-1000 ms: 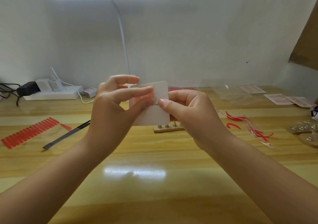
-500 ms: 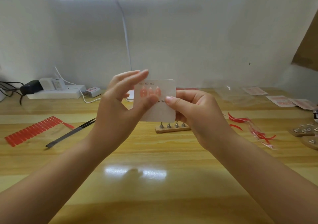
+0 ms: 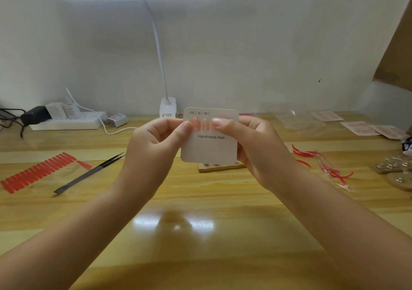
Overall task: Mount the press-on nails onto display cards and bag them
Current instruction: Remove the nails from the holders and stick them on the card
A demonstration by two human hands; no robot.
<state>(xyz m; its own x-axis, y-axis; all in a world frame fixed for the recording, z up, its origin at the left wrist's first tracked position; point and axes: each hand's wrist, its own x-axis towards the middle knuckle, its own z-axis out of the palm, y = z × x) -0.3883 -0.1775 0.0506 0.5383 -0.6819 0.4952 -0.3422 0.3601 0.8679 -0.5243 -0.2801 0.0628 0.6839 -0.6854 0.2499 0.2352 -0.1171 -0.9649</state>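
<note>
Between both hands, above the desk (image 3: 200, 200): display card (image 3: 210, 149) marked "Handmade Nail", pinched by left hand (image 3: 153, 142) and right hand (image 3: 252, 142), thumbs pressing a row of pink press-on nails (image 3: 203, 125). Lower card area apparently unfilled. Beyond right hand: clear bags (image 3: 296, 120), finished cards (image 3: 359, 128). Bagging not yet begun.

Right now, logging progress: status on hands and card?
Left hand and right hand both pinch the display card. Pink nails on it. Card held above the desk; nothing obstructing.
</note>
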